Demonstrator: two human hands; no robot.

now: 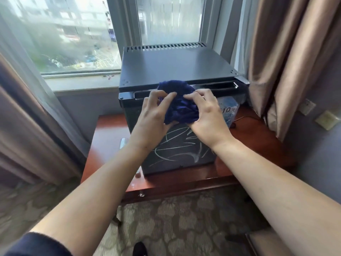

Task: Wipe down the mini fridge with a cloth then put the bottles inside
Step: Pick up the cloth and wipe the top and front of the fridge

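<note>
Cloth (180, 106): dark blue, bunched, held up against the top of the mini fridge (175, 67) door, at the handle recess. Can't tell if it's touching. My left hand (153, 117) has its fingers curled into the cloth's left side; my right hand (207, 115) has its fingers clamped on the right side. Door shut, with white scribbles (175, 146) across it. Fridge sits mid-tabletop (105, 146), front close to the front edge. Plastic-wrapped pack (230, 108) with a blue label is just right of the fridge, partly behind my right hand. Window (70, 34) behind.
</note>
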